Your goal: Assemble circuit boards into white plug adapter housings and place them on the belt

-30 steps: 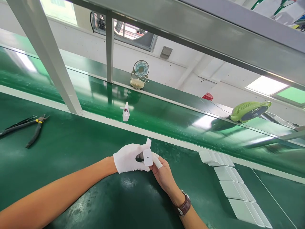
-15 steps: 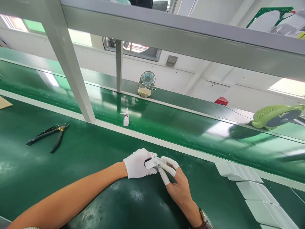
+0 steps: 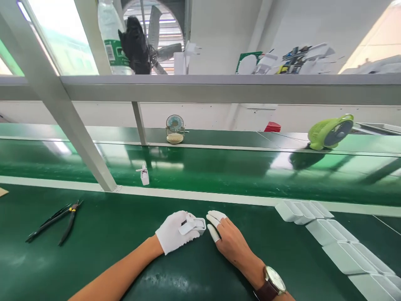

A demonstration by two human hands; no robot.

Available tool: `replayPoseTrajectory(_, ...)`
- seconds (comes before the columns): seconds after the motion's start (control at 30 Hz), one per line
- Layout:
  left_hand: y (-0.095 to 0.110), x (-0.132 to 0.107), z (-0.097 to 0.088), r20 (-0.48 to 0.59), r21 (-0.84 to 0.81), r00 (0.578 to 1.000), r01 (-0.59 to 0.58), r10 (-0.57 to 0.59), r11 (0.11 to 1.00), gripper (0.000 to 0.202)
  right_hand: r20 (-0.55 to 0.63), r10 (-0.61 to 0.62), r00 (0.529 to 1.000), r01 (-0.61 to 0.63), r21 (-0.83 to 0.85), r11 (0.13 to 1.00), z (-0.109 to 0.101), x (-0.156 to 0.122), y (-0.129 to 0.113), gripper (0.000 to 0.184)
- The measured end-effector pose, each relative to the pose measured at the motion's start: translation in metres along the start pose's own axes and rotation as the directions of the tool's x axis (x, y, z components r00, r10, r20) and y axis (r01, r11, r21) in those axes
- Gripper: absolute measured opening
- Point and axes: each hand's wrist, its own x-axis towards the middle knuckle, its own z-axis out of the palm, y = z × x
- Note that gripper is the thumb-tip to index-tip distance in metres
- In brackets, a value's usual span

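Observation:
My left hand, in a white glove, holds a small white plastic charger shell low over the green table mat. My right hand is bare apart from white finger cots and wears a brown-strapped watch. It rests flat on the mat just right of the shell, fingers apart and a little clear of the shell. A second small white part with wires stands on the shiny green conveyor belt beyond the table edge.
Black pliers and tweezers lie on the mat at left. Rows of white shells lie at right. Two desk fans stand beyond the belt. A slanted grey frame post rises at left under a shelf rail.
The view has tilted up. My right hand has let go of the shell and drawn slightly right; my left hand keeps it. The part on the belt has drifted left.

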Motion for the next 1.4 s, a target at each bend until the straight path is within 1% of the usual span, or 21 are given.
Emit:
replayPoseTrajectory(0.13,0.005,-0.003,0.003,-0.162,0.024,0.986,0.053,-0.049,0.998,0.023,0.072,-0.025,0.997,0.031,-0.082,0.996,0.004,-0.003,-0.005,0.027)
replayPoseTrajectory(0.27,0.009,-0.007,0.004,-0.226,0.096,0.974,0.048,-0.025,0.994,0.027,0.107,0.017,0.994,-0.006,-0.103,0.995,0.006,-0.003,-0.01,0.023)
replayPoseTrajectory(0.33,0.008,-0.004,0.0,-0.262,0.143,0.965,0.053,-0.014,0.988,0.029,0.119,0.022,0.993,-0.01,-0.099,0.995,0.007,-0.003,-0.012,0.021)
replayPoseTrajectory(0.37,0.007,0.0,-0.004,-0.29,0.163,0.957,0.075,-0.025,0.984,0.031,0.127,0.02,0.992,-0.008,-0.095,0.995,0.007,-0.002,-0.012,0.02)
replayPoseTrajectory(0.43,0.004,0.012,-0.014,-0.382,0.19,0.92,0.173,-0.09,0.967,0.033,0.144,0.018,0.989,-0.005,-0.087,0.996,0.005,0.0,-0.014,0.02)
replayPoseTrajectory(0.5,0.002,0.029,-0.029,-0.489,0.194,0.858,0.28,-0.155,0.94,0.034,0.159,0.019,0.987,-0.006,-0.078,0.997,0.003,0.001,-0.015,0.021)
replayPoseTrajectory(0.57,0.0,0.048,-0.044,-0.549,0.198,0.818,0.327,-0.172,0.924,0.033,0.168,0.031,0.985,-0.019,-0.074,0.997,0.001,0.002,-0.017,0.021)
replayPoseTrajectory(0.63,-0.002,0.068,-0.056,-0.585,0.196,0.792,0.35,-0.177,0.916,0.03,0.177,0.043,0.983,-0.03,-0.074,0.997,-0.002,0.004,-0.019,0.022)
replayPoseTrajectory(0.7,-0.004,0.086,-0.063,-0.611,0.177,0.769,0.363,-0.187,0.915,0.027,0.189,0.05,0.981,-0.035,-0.08,0.996,-0.005,0.005,-0.02,0.02)
replayPoseTrajectory(0.73,-0.005,0.094,-0.064,-0.616,0.16,0.764,0.361,-0.193,0.919,0.026,0.197,0.051,0.979,-0.035,-0.085,0.996,-0.007,0.005,-0.021,0.019)
replayPoseTrajectory(0.8,-0.006,0.108,-0.061,-0.607,0.109,0.768,0.335,-0.204,0.936,0.029,0.215,0.055,0.975,-0.035,-0.095,0.995,-0.009,0.006,-0.022,0.016)
replayPoseTrajectory(0.9,-0.006,0.117,-0.045,-0.588,0.018,0.783,0.267,-0.205,0.964,0.038,0.241,0.059,0.969,-0.035,-0.104,0.994,-0.011,0.007,-0.022,0.014)
replayPoseTrajectory(1.0,-0.003,0.114,-0.021,-0.576,-0.024,0.796,0.209,-0.184,0.978,0.037,0.259,0.061,0.964,-0.034,-0.108,0.994,-0.012,0.007,-0.022,0.015)
replayPoseTrajectory(1.1,0.008,0.11,0.008,-0.526,-0.029,0.838,0.152,-0.145,0.988,0.033,0.274,0.063,0.96,-0.034,-0.11,0.993,-0.012,0.007,-0.022,0.016)
replayPoseTrajectory(1.17,0.023,0.113,0.028,-0.47,-0.01,0.878,0.092,-0.086,0.996,0.03,0.285,0.061,0.957,-0.03,-0.111,0.993,-0.01,0.007,-0.022,0.014)
replayPoseTrajectory(1.2,0.032,0.115,0.039,-0.432,0.018,0.901,0.049,-0.036,0.999,0.029,0.29,0.06,0.955,-0.028,-0.112,0.993,-0.009,0.007,-0.022,0.014)
replayPoseTrajectory(1.23,0.043,0.118,0.05,-0.374,0.069,0.927,-0.016,0.041,0.997,0.027,0.295,0.059,0.954,-0.027,-0.112,0.993,-0.007,0.006,-0.022,0.013)
replayPoseTrajectory(1.27,0.054,0.122,0.062,-0.299,0.126,0.945,-0.096,0.13,0.987,0.025,0.299,0.056,0.953,-0.024,-0.111,0.994,-0.005,0.006,-0.021,0.013)
replayPoseTrajectory(1.3,0.066,0.126,0.074,-0.206,0.174,0.954,-0.182,0.216,0.968,0.022,0.303,0.054,0.952,-0.022,-0.109,0.994,-0.002,0.005,-0.02,0.013)
replayPoseTrajectory(1.33,0.077,0.129,0.086,-0.1,0.2,0.949,-0.274,0.297,0.941,0.02,0.306,0.05,0.951,-0.018,-0.107,0.994,0.001,0.005,-0.019,0.013)
replayPoseTrajectory(1.4,0.098,0.136,0.112,0.053,0.224,0.907,-0.418,0.417,0.881,0.019,0.312,0.04,0.949,-0.011,-0.097,0.995,0.008,0.004,-0.018,0.014)
